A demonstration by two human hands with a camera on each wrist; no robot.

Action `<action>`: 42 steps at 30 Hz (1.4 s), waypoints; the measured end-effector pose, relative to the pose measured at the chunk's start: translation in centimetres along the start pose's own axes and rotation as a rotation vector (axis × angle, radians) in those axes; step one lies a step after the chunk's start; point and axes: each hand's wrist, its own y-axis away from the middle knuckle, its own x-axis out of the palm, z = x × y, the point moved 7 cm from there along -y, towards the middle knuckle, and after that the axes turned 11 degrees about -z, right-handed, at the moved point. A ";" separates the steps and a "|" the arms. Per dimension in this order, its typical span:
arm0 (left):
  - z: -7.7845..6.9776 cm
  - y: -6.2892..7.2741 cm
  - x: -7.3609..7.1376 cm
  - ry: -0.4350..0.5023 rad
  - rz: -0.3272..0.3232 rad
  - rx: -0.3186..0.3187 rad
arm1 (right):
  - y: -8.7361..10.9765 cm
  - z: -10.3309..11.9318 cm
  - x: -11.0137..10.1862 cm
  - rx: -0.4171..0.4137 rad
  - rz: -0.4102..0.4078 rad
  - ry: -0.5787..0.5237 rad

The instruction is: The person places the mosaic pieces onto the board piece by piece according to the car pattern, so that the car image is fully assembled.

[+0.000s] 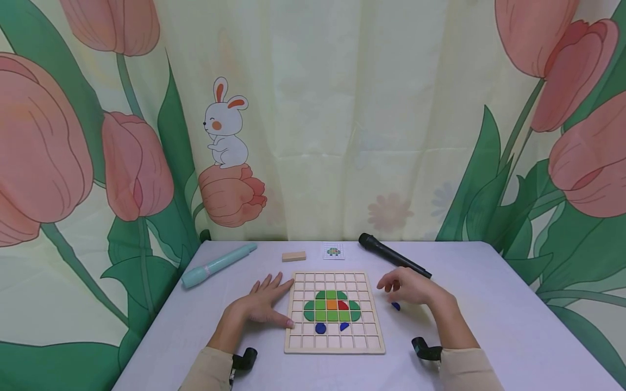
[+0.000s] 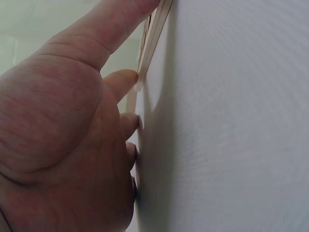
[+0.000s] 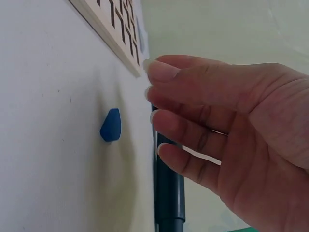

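Observation:
A wooden grid board (image 1: pixel 335 345) lies on the table, bearing green, orange and red tiles in a car-like shape. On its lower part sit a blue round tile (image 1: pixel 320 328) and a smaller blue tile (image 1: pixel 344 326). My left hand (image 1: pixel 266 304) is spread flat at the board's left side, its thumb and index finger at the edge. To the right of the board hovers my right hand (image 1: pixel 408 285), fingers loosely bent and holding nothing. A loose blue piece (image 3: pixel 111 125) rests on the table close by, just under that hand.
At the back lie a turquoise cylinder-like object (image 1: pixel 220 265), a small wooden block (image 1: pixel 294 256) and a card (image 1: pixel 334 251) with a printed picture of the pattern. A black microphone (image 1: pixel 391 254) slants behind my right hand. A patterned curtain (image 1: pixel 313 119) hangs beyond the table.

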 end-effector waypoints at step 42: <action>0.0 0.0 0.0 0.001 -0.002 0.008 | 0.7 -2.0 0.5 0.015 0.060 -0.052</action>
